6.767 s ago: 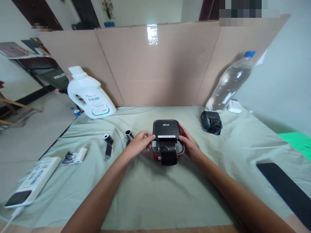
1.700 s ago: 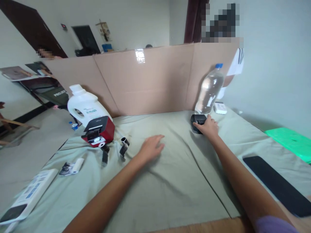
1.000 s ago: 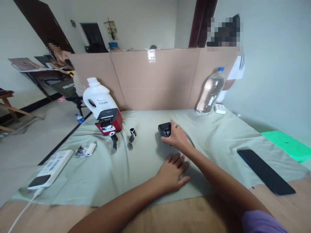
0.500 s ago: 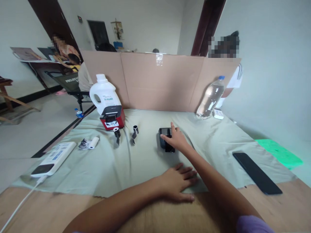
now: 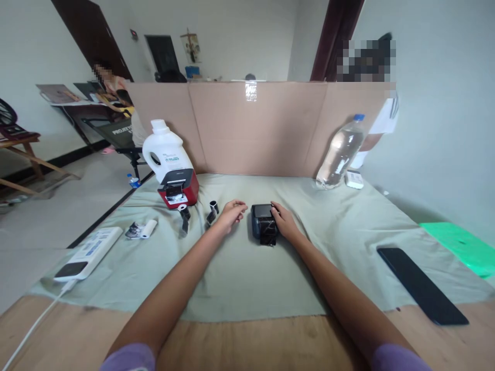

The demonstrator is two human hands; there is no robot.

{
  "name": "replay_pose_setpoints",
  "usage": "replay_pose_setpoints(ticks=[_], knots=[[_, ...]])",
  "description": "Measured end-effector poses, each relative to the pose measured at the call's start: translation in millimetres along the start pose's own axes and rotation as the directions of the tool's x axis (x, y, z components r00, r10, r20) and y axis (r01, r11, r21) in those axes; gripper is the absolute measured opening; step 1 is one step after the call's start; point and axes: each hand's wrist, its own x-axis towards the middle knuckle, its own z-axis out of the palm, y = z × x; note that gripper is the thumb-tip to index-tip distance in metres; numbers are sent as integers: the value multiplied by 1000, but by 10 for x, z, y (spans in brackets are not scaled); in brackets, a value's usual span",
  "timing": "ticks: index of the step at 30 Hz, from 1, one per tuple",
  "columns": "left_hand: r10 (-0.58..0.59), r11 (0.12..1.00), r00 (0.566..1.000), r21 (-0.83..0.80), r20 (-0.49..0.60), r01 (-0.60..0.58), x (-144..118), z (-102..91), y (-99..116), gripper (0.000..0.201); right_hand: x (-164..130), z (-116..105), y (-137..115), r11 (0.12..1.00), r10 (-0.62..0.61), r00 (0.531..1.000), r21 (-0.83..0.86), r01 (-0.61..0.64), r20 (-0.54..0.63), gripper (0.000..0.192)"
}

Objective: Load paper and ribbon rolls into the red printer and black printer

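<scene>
The black device point(image 5: 263, 220) at your twelve o'clock looks light and rigid, so take its side walls: right hand point(image 5: 285, 220) touching at three, grip unclear; left hand point(image 5: 233, 215) apart at nine, loosely curled, seemingly empty.

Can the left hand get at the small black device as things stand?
Likely yes: the left hand is just left of the small black device, with no object visible between them.

Homelike room: wall hanging point(image 5: 191, 47), door point(image 5: 91, 38).
</scene>
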Motion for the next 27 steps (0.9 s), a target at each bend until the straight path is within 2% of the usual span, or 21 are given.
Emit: replay_pose_setpoints(ticks=[3,9,13,18,27], knots=[[-152,985,983,95,100,143,248,-48,-24,20,12,1,14,1000,0,1000,-8,0,10,54],[-164,973,968,195,190,126,255,-58,-94,43,11,13,30,1000,-4,1000,-14,4,7,57],[-169,967,965,224,199,123,273,-97,-78,43,5,2,1,999,16,1000,-31,-16,11,59],[-199,961,963,227,183,156,295,-84,-89,38,-15,-14,-56,998,58,998,-22,-57,22,72],[-225,962,959,197,170,190,359,-88,-190,34,-31,-28,-121,996,77,997,-44,-76,16,73]])
